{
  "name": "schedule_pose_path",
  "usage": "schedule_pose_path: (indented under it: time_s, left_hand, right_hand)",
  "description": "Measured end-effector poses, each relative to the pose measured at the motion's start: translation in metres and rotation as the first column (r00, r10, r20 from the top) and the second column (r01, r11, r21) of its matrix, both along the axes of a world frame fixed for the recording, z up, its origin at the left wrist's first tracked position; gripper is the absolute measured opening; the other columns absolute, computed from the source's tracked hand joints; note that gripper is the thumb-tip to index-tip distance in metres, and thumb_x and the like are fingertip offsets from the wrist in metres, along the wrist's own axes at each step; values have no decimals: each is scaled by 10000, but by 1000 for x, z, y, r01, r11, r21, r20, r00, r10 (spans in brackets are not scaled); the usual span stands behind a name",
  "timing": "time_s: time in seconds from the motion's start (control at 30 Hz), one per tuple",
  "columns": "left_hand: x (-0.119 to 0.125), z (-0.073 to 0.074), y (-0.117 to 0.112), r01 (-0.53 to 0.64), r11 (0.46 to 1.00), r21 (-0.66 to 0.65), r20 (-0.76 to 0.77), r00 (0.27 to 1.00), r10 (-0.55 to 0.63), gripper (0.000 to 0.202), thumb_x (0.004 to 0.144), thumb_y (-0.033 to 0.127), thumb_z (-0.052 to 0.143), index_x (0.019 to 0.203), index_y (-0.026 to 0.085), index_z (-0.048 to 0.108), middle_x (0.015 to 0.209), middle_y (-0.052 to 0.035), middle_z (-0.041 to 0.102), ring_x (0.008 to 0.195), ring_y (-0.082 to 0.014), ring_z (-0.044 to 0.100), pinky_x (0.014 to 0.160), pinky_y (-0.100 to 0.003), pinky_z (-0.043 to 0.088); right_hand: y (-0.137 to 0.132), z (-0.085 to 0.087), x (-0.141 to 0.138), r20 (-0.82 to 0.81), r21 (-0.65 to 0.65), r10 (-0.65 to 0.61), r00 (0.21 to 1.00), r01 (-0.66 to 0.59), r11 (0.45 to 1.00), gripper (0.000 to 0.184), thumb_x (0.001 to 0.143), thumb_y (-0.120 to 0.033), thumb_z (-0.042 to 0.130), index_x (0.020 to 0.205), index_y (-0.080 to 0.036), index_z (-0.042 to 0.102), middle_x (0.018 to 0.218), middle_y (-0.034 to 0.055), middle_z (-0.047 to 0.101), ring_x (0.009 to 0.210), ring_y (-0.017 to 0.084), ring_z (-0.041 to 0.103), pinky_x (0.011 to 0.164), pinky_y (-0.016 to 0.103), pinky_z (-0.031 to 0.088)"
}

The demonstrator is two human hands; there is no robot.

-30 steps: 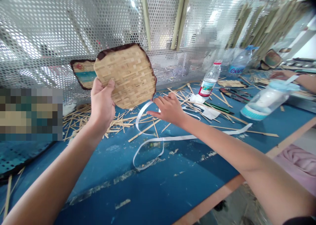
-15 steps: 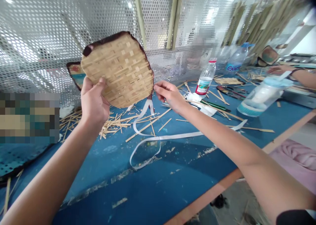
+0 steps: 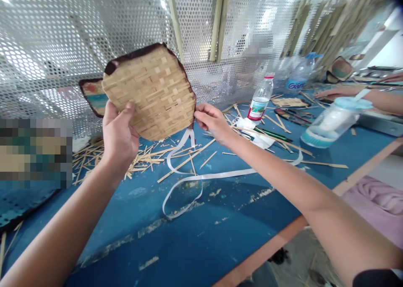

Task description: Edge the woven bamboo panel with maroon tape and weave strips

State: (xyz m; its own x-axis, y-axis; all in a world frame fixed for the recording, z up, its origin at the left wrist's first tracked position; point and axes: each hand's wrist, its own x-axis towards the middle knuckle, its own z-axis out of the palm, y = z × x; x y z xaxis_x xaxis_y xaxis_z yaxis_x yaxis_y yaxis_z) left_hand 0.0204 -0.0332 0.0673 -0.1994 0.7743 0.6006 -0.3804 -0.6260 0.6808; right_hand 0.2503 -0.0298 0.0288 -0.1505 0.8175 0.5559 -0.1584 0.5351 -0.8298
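My left hand [image 3: 121,129] grips the lower left edge of a woven bamboo panel [image 3: 151,94], thumb across its face, holding it up above the table. A dark brown edging strip [image 3: 138,52] runs along the panel's top and right edges; the lower edge shows bare weave. At the right edge my right hand [image 3: 210,121] is closed, thumb and fingers pinching the edging against the panel. Just below, a white ribbon-like strip [image 3: 226,175] hangs from the dark strip's loose end and curls over the table.
Thin bamboo slivers [image 3: 146,159] litter the blue table [image 3: 189,245]. A red-capped bottle [image 3: 260,98], a blue-lidded cup [image 3: 333,121] and a larger water bottle [image 3: 300,75] stand at right. Another person's hand [image 3: 330,93] rests beyond them. A perforated metal screen [image 3: 132,18] rises behind.
The view has shifted slightly. The panel's top has tipped a little, and both hands keep their hold. At far right the other person's hand has reached further left.
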Motion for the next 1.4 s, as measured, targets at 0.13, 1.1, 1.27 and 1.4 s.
schedule_pose_path:
  time_s: [0.13,1.1,1.27,1.4]
  left_hand:
    - [4,-3,-1,20,1000,9,-22,1000,-20,226,805,102,721,983,203,625,1057,11,737,1072,-172,652,1041,-388,514]
    - [-32,-6,15,140,905,-401,-334,898,-286,359,660,255,862,990,155,760,1023,-90,763,888,-253,674,738,-354,565]
    - [-35,0,18,120,930,-348,-204,958,-201,305,660,189,846,938,145,728,965,-78,753,824,-224,666,749,-375,564]
    - [-34,0,22,104,933,-346,-61,989,-132,291,657,147,814,914,182,681,953,-57,740,816,-221,672,735,-383,571]
  right_hand:
    - [-1,-1,-2,-51,67,-23,998,26,997,257,812,-369,645,731,-219,453,547,-98,372,475,56,327,465,214,266]
    - [6,-12,13,-54,-54,-237,970,234,971,264,828,-459,690,834,-217,584,559,-72,427,501,95,350,479,243,268]
    - [15,-24,15,-61,-53,-211,975,208,977,288,877,-507,630,949,-229,650,644,-42,523,576,121,456,533,252,351]
    - [14,-27,12,127,-5,-245,961,248,969,316,876,-520,630,1017,-243,685,950,12,679,870,167,599,800,310,465]
